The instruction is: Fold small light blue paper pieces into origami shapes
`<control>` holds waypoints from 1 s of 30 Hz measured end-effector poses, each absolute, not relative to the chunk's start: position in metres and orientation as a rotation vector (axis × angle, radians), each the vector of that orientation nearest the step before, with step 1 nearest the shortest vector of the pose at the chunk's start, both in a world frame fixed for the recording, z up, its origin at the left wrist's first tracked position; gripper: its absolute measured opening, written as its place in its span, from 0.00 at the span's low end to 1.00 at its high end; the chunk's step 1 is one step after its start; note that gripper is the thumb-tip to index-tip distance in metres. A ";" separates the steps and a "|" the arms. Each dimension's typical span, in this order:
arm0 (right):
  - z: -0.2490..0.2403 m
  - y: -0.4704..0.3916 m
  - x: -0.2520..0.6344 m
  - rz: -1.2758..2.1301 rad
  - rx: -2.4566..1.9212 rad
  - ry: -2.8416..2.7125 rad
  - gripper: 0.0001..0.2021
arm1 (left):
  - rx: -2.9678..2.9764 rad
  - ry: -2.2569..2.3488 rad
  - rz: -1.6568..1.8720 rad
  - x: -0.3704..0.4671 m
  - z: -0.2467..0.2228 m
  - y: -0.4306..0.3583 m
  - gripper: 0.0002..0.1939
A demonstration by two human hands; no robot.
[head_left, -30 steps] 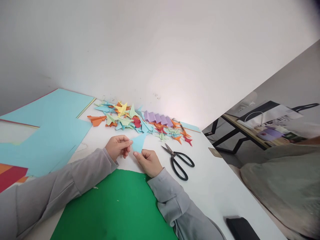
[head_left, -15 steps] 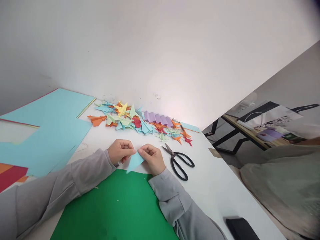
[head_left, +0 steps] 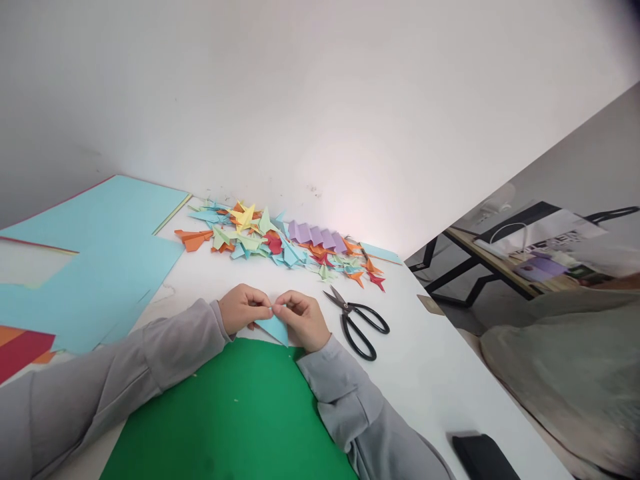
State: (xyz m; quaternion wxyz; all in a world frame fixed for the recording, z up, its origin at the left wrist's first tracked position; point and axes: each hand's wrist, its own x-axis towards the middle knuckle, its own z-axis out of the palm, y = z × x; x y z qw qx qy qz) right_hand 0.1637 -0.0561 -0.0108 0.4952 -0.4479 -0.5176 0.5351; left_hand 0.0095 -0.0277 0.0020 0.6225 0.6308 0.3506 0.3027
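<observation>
A small folded piece of light blue paper is pinched between both my hands, its pointed end toward me near the far edge of a green sheet. My left hand grips its upper left side with thumb and forefinger. From the other side, the thumb and fingers of my right hand close on its upper edge, the fingertips of both hands nearly meeting. Part of the paper is hidden behind the fingers. Black-handled scissors lie slightly open on the white table, just right of my right hand.
Folded paper planes in several colours are heaped along the wall, beside a pleated purple strip. Large light blue sheets cover the left side, with red paper nearer. A black object lies at the near right edge.
The blue paper has been turned in my fingers: its tip pointed down-left before and now points down-right. My left hand has shifted slightly to the right.
</observation>
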 end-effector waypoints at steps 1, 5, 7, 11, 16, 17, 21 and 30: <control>-0.011 -0.057 0.163 1.304 -1.092 -1.288 0.11 | 1.461 0.803 0.692 0.009 0.002 -0.028 0.07; -0.010 -0.058 0.164 1.342 -1.085 -1.322 0.12 | 1.468 0.806 0.704 0.009 0.003 -0.028 0.07; -0.009 -0.058 0.164 1.374 -1.075 -1.300 0.12 | 1.498 0.797 0.713 0.009 0.004 -0.028 0.07; -0.008 -0.058 0.164 1.453 -1.059 -1.217 0.11 | 1.558 0.784 0.718 0.009 0.003 -0.029 0.07; -0.007 -0.057 0.163 1.459 -1.062 -1.147 0.10 | 1.520 0.798 0.731 0.009 0.000 -0.030 0.07; -0.007 -0.057 0.163 1.462 -1.059 -1.135 0.09 | 1.511 0.797 0.734 0.009 0.000 -0.030 0.07; -0.009 -0.055 0.163 1.457 -1.051 -1.095 0.08 | 1.481 0.811 0.751 0.009 0.001 -0.031 0.07; -0.013 -0.053 0.164 1.416 -1.052 -1.051 0.05 | 1.437 0.800 0.767 0.011 0.005 -0.032 0.06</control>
